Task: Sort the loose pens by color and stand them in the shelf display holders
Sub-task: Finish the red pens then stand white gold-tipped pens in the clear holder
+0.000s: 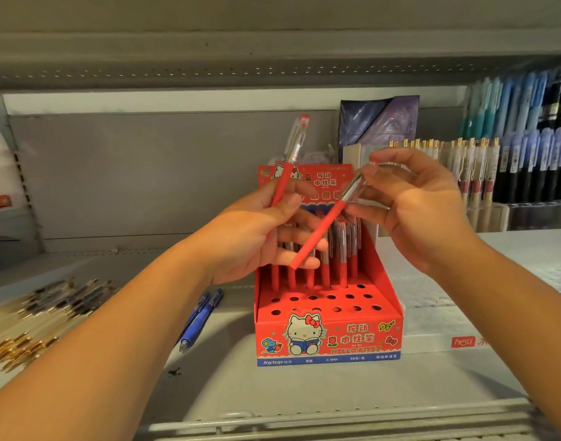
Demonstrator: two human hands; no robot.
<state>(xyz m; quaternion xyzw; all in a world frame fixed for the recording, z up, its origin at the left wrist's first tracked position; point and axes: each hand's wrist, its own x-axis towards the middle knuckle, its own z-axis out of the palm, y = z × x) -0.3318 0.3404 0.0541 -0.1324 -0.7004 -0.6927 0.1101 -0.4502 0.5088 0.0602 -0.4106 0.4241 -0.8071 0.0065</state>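
From the head camera, the left hand (266, 237) pinches an upright red pen (280, 186), a slim plastic stick with a clear clip end, between thumb and forefinger. Its other fingers spread loosely beneath. It looks parked there as the next one to go in.

The right hand (416, 211) grips a slanted red pen (320, 230) of the same make by its clear upper end, fingers curled round it. The pen's tip points down and crosses the left fingers, probably to aim it at a hole.

Both hover over the red cardboard cartoon-cat display box (330, 338), where a back row of standing red pens (339, 265) is already set; the front holes are vacant.

Two blue plastic pens (199, 319) lie on the grey metal shelf (225, 393) beside the box, and a heap of clear gold-tipped pens (28, 319) lies well to the left, unsorted.
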